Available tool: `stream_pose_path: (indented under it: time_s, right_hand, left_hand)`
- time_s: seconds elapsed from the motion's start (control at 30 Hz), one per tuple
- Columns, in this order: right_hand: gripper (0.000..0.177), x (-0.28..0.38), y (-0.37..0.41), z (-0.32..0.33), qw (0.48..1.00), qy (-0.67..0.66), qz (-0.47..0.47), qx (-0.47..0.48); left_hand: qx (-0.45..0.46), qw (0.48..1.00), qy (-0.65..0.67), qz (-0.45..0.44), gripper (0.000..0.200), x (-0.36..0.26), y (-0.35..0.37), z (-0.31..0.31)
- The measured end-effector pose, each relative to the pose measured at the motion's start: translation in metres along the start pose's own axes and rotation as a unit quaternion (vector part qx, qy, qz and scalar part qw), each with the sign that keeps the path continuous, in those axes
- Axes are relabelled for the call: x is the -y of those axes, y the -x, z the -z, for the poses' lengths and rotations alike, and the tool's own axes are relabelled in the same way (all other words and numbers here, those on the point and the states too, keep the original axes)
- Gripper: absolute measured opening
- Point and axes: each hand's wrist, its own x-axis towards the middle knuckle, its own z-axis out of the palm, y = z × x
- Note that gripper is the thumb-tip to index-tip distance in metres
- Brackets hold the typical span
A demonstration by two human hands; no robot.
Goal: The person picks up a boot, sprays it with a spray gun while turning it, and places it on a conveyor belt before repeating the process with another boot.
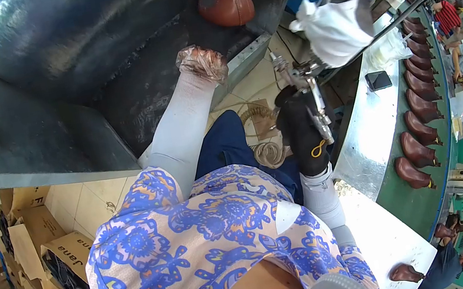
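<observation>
My left hand (pixel 203 65), wrapped in a crumpled, stained clear plastic glove, is curled into a fist just inside the metal booth. A brown ankle boot (pixel 226 1) stands a short way beyond it, apart from the hand and cut off by the top of the view. My right hand (pixel 302 132), in a black glove, grips a metal spray gun (pixel 316 102). A yellow loop hangs by that glove. Above the gun is a bulky white cloth (pixel 341 28), covering something I cannot make out.
The dark metal booth (pixel 27 129) spans the upper left. On the right, a green conveyor (pixel 403 198) carries a row of brown boots (pixel 421 106) beside a metal ledge with a phone (pixel 379 80). A coiled hose (pixel 268 153) lies below. Cardboard boxes (pixel 69 251) stand lower left; co-workers are far right.
</observation>
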Motion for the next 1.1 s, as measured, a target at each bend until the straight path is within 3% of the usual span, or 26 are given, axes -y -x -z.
stream_pose_path:
  time_s: [0.03, 0.1, 0.17, 0.2, 0.23, 0.33, 0.4, 0.43, 0.5, 0.53, 0.57, 0.6, 0.63, 0.83, 0.93, 0.97, 1.0, 1.03, 1.07, 1.1]
  right_hand:
    - [0.009, 0.002, -0.002, 0.002, 0.993, 0.113, 0.045, -0.007]
    - [0.010, -0.001, 0.000, 0.006, 0.996, 0.088, -0.006, -0.004]
    - [0.012, 0.001, 0.003, 0.009, 0.979, 0.033, -0.201, 0.006]
    - [0.014, -0.010, 0.006, 0.012, 0.984, 0.166, -0.045, 0.051]
    - [0.015, -0.016, 0.008, 0.009, 0.982, 0.172, 0.068, 0.029]
    - [0.017, -0.008, 0.016, 0.006, 0.980, 0.152, 0.118, 0.054]
    - [0.019, 0.015, 0.021, -0.004, 0.997, 0.011, -0.074, -0.033]
    - [0.021, 0.007, 0.014, 0.005, 0.993, 0.120, 0.006, 0.008]
    - [0.019, 0.005, 0.015, 0.016, 0.976, -0.002, -0.219, 0.020]
    - [0.018, 0.000, 0.012, 0.015, 0.983, 0.182, 0.017, 0.033]
    - [0.019, -0.003, 0.010, 0.012, 0.902, 0.350, 0.250, 0.043]
    - [0.019, 0.000, 0.022, 0.004, 0.988, 0.135, 0.073, 0.028]
    - [0.020, 0.009, 0.025, 0.000, 0.998, -0.014, -0.061, 0.022]
    - [0.019, 0.020, 0.020, 0.003, 0.996, 0.081, -0.043, -0.006]
    - [0.010, 0.019, 0.027, 0.001, 0.987, 0.000, -0.128, -0.095]
    - [0.010, 0.018, 0.027, 0.005, 0.987, 0.000, -0.130, -0.097]
    - [0.009, 0.016, 0.025, 0.013, 0.988, 0.148, -0.029, -0.041]
    - [0.007, 0.015, 0.024, 0.021, 0.954, 0.290, 0.072, 0.017]
    - [0.007, 0.015, 0.022, 0.023, 0.887, 0.422, 0.171, 0.075]
    - [0.007, 0.018, 0.022, 0.021, 0.887, 0.422, 0.172, 0.074]
  left_hand:
    - [-0.001, 1.000, 0.000, 0.001, 0.037, 0.000, 0.000, 0.001]
    - [-0.003, 1.000, 0.000, -0.001, 0.037, -0.001, -0.002, 0.003]
    - [-0.004, 1.000, -0.001, -0.005, 0.037, -0.001, 0.001, 0.000]
    - [-0.005, 1.000, -0.001, -0.006, 0.037, -0.001, 0.000, -0.001]
    - [-0.006, 1.000, -0.001, -0.006, 0.037, -0.001, 0.000, 0.000]
    - [-0.011, 1.000, -0.011, -0.007, 0.037, -0.001, -0.001, -0.001]
    - [-0.011, 1.000, -0.013, -0.008, 0.037, -0.001, -0.002, -0.003]
    - [-0.011, 1.000, -0.013, -0.008, 0.037, -0.001, -0.003, -0.003]
    - [-0.009, 1.000, -0.014, -0.011, 0.037, -0.001, -0.003, -0.004]
    - [-0.010, 1.000, -0.017, -0.012, 0.037, -0.001, -0.003, -0.004]
    - [-0.009, 1.000, -0.016, -0.011, 0.037, -0.001, -0.004, -0.004]
    - [-0.009, 1.000, -0.017, -0.009, 0.037, 0.000, -0.004, -0.004]
    - [-0.010, 1.000, -0.014, -0.008, 0.037, 0.000, -0.003, -0.003]
    - [-0.013, 1.000, -0.017, -0.005, 0.037, 0.001, -0.010, -0.001]
    - [-0.018, 1.000, -0.020, -0.004, 0.037, 0.002, -0.008, -0.002]
    - [-0.018, 1.000, -0.022, -0.004, 0.037, 0.002, -0.009, -0.002]
    - [-0.020, 1.000, -0.023, -0.003, 0.037, 0.003, -0.009, -0.002]
    - [-0.020, 0.999, -0.024, -0.003, 0.037, 0.004, -0.010, -0.002]
    - [-0.022, 0.999, -0.025, -0.001, 0.037, 0.004, -0.010, -0.002]
    - [-0.021, 0.999, -0.026, -0.002, 0.037, 0.004, -0.011, -0.003]
